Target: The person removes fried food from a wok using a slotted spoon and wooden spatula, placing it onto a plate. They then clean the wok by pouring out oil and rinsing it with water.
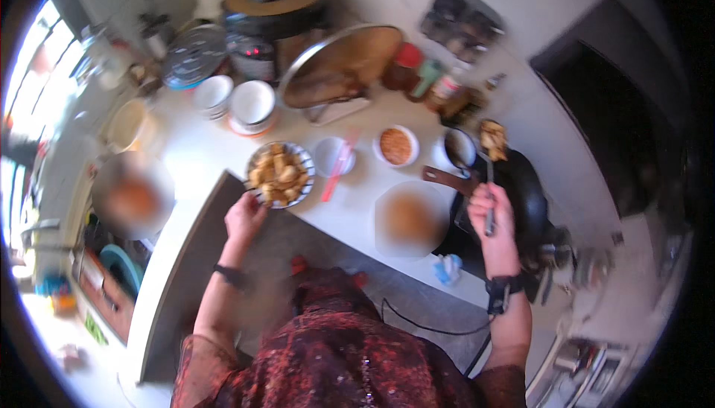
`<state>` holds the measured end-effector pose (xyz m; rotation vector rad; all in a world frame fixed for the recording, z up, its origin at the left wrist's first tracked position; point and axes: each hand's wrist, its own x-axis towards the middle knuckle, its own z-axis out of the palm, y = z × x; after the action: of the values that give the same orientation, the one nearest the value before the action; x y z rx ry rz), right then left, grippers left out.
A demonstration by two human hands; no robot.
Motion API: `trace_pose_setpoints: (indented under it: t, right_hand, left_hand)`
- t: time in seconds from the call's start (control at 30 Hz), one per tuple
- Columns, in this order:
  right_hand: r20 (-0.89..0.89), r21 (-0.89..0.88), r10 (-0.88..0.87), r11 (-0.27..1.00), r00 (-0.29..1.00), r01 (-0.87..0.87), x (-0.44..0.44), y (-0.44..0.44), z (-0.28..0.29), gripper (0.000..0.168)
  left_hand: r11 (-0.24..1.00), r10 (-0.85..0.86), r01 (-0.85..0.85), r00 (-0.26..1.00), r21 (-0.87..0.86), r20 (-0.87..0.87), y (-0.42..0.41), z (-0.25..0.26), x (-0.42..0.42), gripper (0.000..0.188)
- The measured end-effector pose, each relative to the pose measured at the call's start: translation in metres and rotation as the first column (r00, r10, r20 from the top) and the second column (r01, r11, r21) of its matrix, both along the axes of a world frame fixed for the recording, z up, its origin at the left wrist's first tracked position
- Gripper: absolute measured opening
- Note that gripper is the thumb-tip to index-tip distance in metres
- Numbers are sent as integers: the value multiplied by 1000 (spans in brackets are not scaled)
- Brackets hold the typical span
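Observation:
My left hand (244,218) pinches the near-left rim of a patterned white plate (310,169) at the counter's front edge. Chunks of browned food (279,174) are heaped on it. In my right hand (492,212) is the handle of a metal cooking utensil (490,171), its head pointing away from me. Browned pieces of food (494,139) lie on that head. Below and right of this hand sits a dark wok (529,198) on the cooktop, partly hidden by the hand and forearm. A brown handle (448,179) extends left from the wok's side.
Beyond the plate stand a white bowl (327,154) with pink chopsticks (337,176) across it, a bowl of orange-red bits (395,146) and a dark-filled cup (459,148). Stacked bowls (252,103), a leaning lid (341,64) and seasoning containers (444,87) line the back. Two round patches are blurred.

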<state>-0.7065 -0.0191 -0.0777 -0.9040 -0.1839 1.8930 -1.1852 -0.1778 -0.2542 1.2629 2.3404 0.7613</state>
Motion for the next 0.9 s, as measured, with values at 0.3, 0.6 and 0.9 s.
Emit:
trace_pose_setpoints:
  t: [0.3,0.6,0.9]
  right_hand:
    - [78,-53,2,999,997,2,11,-3,6,13]
    - [117,10,5,1000,993,-6,5,-1,36,15]
    - [108,-85,68,995,992,-59,16,6,3,15]
  left_hand:
    - [993,-10,2,998,117,69,16,-9,10,19]
    - [919,161,-345,768,190,620,16,-59,-17,23]
    - [930,111,-330,669,161,735,28,-53,-16,38]
